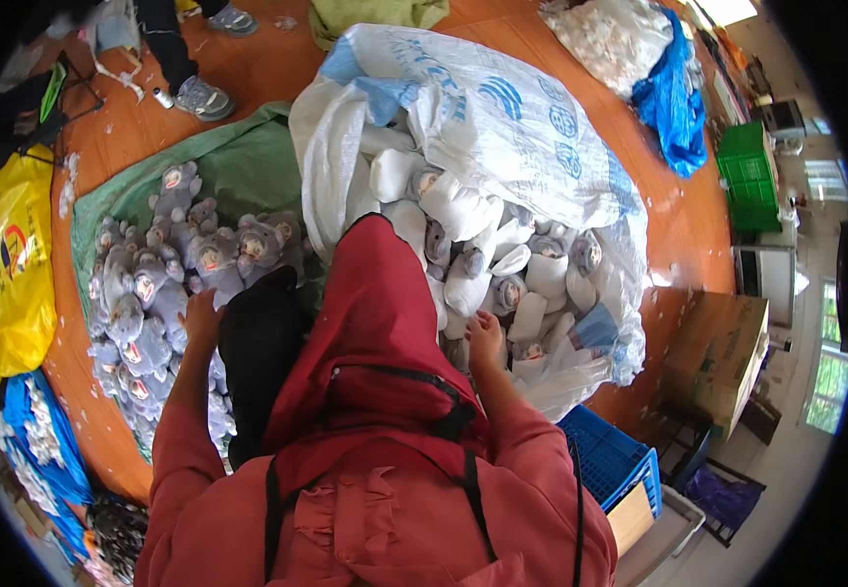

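Note:
My left hand (pixel 201 315) is at the near right side of a heap of grey plush toys (pixel 155 289). Its fingers are apart and nothing shows in them. My right hand (pixel 485 338) reaches over the near edge of a big white woven sack (pixel 532 127), fingers loosely bent and apart, beside the toys inside. Those plush toys (pixel 510 292) have grey heads and white wrapping round their bodies. The heap at left lies on a green cloth (pixel 238 147) and is unwrapped. My red apron (pixel 375 293) hides part of the ground between both piles.
A blue crate (pixel 610 455) stands close by my right elbow, with a cardboard box (pixel 713 352) beyond it. Farther right is a green crate (pixel 749 176). A yellow bag (pixel 8 264) lies at far left. Another person's legs (pixel 165 44) stand beyond the heap.

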The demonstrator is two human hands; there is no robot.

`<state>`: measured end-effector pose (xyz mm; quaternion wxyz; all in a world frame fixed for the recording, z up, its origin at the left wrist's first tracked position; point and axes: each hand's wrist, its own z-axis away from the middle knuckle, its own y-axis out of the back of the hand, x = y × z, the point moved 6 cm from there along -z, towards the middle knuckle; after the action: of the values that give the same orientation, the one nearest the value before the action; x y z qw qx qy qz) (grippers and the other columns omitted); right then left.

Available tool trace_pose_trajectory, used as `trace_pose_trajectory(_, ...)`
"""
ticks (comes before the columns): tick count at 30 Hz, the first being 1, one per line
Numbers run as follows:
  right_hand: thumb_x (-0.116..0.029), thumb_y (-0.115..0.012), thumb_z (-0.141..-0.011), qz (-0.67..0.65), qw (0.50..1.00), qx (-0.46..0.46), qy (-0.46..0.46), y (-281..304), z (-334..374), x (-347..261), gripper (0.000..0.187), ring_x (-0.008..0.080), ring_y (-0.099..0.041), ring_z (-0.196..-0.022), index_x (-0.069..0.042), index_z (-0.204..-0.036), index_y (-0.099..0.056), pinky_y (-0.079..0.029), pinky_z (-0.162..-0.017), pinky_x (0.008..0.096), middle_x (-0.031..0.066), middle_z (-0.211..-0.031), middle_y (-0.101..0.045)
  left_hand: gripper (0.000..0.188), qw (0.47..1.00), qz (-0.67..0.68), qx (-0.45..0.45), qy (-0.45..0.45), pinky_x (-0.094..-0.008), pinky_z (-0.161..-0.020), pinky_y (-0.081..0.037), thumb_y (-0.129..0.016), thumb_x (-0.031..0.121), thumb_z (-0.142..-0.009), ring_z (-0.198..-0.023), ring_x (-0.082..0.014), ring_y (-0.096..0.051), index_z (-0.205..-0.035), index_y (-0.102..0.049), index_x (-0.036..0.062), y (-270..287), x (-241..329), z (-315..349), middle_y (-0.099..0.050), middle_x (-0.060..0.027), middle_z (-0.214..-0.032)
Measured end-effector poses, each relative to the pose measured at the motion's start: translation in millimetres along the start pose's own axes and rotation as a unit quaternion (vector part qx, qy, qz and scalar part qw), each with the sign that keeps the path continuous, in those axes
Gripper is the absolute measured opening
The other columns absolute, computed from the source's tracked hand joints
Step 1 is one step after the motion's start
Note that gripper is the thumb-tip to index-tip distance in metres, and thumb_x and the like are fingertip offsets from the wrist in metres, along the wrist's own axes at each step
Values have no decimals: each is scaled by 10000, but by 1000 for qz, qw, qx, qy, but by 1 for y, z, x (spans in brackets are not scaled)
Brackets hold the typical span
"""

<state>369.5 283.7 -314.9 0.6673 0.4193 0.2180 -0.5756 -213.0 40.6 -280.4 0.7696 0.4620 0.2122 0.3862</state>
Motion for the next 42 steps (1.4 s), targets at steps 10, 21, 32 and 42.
trace_pose_trajectory(10,-162,-787,-763,247,934,110,234,-54,-79,-79,680,289,-580,-1092,-20,-1335,-448,-476,-935,367,171,-1209,-584,414,995,102,16,16,-418,-1010,-432,-635,195,-854,-1179,-355,-579,-1245,-620,59,-14,-60,75,-637,-180,-1226)
trace_pose_trajectory(21,-297,-694,-862,133,959,166,189,-5,-93,-105,394,351,-645,-886,2,-1097,-591,-496,-796,426,205,-978,-660,312,955,236,176,-42,-384,-961,-478,-678,157,-832,-1092,-321,-639,-1120,-686,35,51,-21,104,-689,-158,-1123)
trace_pose_trajectory(32,-22,-538,-981,-280,895,-244,247,20,52,-220,140,80,-568,-900,-29,-1116,-575,-454,-833,222,14,-1009,-635,243,839,311,329,-301,-386,-961,-470,-701,9,-802,-1078,-297,-623,-1042,-684,36,208,148,196,-674,-124,-1110)
trace_pose_trajectory(42,-79,-512,-1002,-288,715,-620,144,-82,189,-265,148,75,-587,-906,-48,-1141,-553,-485,-803,222,14,-1028,-630,696,719,95,345,-596,-553,-1044,-381,-826,178,-595,-1289,-427,-433,-1248,-585,193,238,243,301,-426,-137,-1402)
